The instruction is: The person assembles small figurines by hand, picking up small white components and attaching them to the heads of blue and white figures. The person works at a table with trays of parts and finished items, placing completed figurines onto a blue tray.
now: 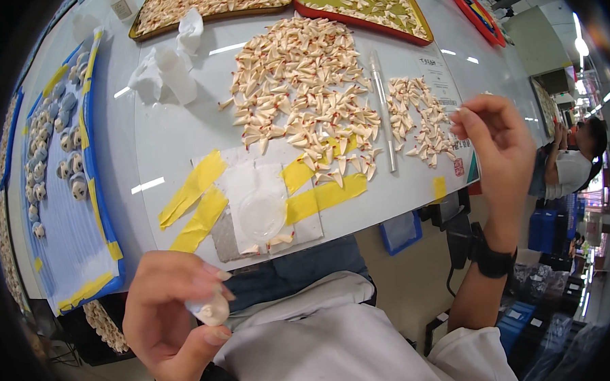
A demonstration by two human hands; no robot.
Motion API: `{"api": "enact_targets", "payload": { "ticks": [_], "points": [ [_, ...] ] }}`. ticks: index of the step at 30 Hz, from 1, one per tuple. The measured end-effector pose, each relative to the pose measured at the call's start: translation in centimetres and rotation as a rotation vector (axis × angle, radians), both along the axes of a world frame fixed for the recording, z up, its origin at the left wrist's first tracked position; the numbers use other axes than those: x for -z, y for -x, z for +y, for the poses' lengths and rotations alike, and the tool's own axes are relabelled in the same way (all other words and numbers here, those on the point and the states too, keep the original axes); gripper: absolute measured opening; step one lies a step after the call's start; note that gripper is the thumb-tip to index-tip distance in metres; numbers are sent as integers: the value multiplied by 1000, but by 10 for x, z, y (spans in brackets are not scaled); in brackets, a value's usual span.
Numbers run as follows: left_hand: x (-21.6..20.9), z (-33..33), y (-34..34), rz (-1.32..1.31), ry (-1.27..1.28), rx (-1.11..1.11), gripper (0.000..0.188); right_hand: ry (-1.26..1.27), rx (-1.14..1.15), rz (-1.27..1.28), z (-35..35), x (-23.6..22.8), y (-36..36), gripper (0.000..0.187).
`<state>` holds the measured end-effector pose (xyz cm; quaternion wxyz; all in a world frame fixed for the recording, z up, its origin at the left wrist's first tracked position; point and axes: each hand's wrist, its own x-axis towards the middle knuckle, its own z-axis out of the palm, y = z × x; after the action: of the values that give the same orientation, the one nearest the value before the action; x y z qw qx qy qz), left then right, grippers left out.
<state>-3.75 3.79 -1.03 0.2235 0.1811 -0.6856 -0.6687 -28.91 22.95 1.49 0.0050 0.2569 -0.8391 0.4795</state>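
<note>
My left hand (pixel 171 319) is closed in front of the table's near edge. Between thumb and fingers it grips a small figurine piece (pixel 213 309), rounded, whitish with pale blue. My right hand (pixel 497 141) is raised over the right side of the table, thumb and forefinger pinched together; whatever is in the pinch, if anything, is too small to make out. It is nearest to a small pile of cream pointed pieces (pixel 421 117) with red tips. A larger pile of similar pieces (pixel 300 75) covers the middle. Before me a clear round dish (pixel 262 215) sits on a white pad.
Yellow tape strips (pixel 194 188) surround the pad. A silver rod (pixel 383 112) divides the piles. A blue-edged tray (pixel 73 248) at left carries several small animal figurines (pixel 79 187). Trays of cream pieces (pixel 215 2) stand at the back, near a white bottle (pixel 176 77). Another person (pixel 569 162) sits at far right.
</note>
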Motion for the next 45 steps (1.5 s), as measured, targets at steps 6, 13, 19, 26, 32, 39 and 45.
{"api": "enact_targets", "payload": {
  "ticks": [6, 13, 19, 26, 32, 39, 45],
  "points": [
    [12, 4, -1, 141, -223, 144, 31, 67, -56, -5, 20, -10, -18, 19],
    [7, 2, -6, 106, -304, 122, 21, 222, -146, -279, 13, -7, -50, 15],
    [13, 9, 0, 66, -260, 60, 24, 24, -86, -56, -5, -2, -61, 9],
    [22, 1, -10, 177, -421, 51, 29, 151, -266, -297, -15, -5, -66, 6],
    [28, -7, -12, 154, -305, 67, 33, 328, -438, -358, -28, -1, -69, 11],
    [19, -3, -4, 79, -290, -59, 41, 121, -330, -15, -52, -2, -74, 11],
    [31, -5, -7, 170, -196, -47, 36, 131, -314, -30, -72, -4, -87, 15]
  ]
}}
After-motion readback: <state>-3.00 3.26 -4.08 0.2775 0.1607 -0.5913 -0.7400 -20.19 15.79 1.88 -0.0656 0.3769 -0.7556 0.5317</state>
